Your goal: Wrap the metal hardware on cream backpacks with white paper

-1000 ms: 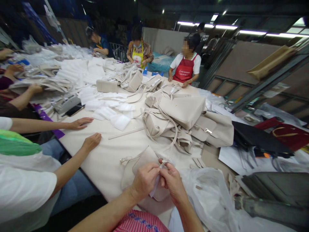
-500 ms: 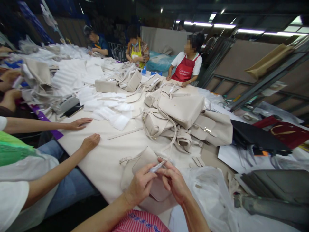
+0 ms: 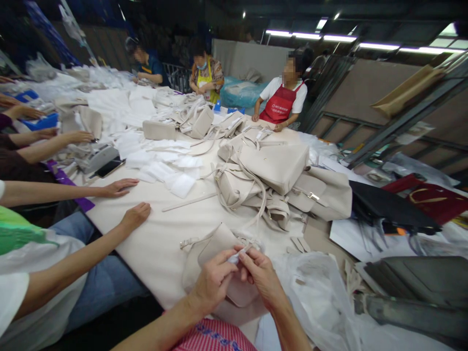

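Observation:
A beige handbag [image 3: 209, 248] lies in front of me at the table's near edge, partly covered by my hands. Above its flap, my left hand [image 3: 215, 277] pinches a small white wrapping strip [image 3: 233, 259]. My right hand [image 3: 259, 272] closes on the same strip from the other side, its fingertips meeting those of the left. The strip seems to go round a thin strap or fitting, but the fingers hide what is inside. The bag's buckled strap end [image 3: 187, 242] sticks out to the left.
Beyond my hands sits a pile of beige bags [image 3: 268, 163]. White sheets [image 3: 171, 173] lie mid-table. A co-worker's forearms [image 3: 91, 258] rest at left. Clear plastic bags [image 3: 314, 287] and grey panels [image 3: 420, 280] are at right. Other people work across the table.
My right fingers have come in closer and pinch the strip against my left fingertips. At far left, another person's hands have reached in over a bag.

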Action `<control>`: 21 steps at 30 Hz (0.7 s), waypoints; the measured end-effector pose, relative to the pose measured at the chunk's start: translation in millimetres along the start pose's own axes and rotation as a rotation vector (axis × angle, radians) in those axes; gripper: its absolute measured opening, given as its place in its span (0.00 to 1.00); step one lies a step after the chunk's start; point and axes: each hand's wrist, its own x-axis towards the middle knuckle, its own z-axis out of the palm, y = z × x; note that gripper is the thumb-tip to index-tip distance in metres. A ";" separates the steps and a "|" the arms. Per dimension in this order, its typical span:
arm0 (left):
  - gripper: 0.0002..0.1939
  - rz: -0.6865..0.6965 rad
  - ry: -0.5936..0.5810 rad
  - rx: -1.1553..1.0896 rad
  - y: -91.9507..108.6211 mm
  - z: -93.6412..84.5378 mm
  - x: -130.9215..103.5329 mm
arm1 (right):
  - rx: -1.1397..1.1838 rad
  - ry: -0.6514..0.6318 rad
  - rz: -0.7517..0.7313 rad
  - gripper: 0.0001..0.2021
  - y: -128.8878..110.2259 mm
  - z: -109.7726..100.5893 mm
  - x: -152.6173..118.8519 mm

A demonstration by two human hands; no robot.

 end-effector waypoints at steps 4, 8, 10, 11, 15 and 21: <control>0.10 -0.280 0.030 -0.279 11.3 -3.7 2.8 | -0.011 -0.015 -0.062 0.21 5.1 -3.3 0.5; 0.10 -0.565 0.180 -0.731 16.8 -3.3 6.3 | -0.009 -0.013 -0.079 0.19 7.3 -3.9 0.7; 0.14 -0.722 0.183 -0.905 19.0 -3.6 7.7 | -0.003 -0.004 -0.084 0.18 7.5 -2.9 0.4; 0.15 -0.808 0.163 -0.952 20.1 -4.0 8.2 | 0.000 0.000 -0.085 0.18 7.5 -2.1 0.1; 0.18 -1.025 0.106 -1.061 23.9 -6.1 9.7 | 0.015 0.028 -0.086 0.18 7.5 1.9 -1.0; 0.20 -1.065 0.092 -1.136 24.2 -6.0 11.9 | 0.060 0.078 -0.073 0.17 8.0 1.2 -2.9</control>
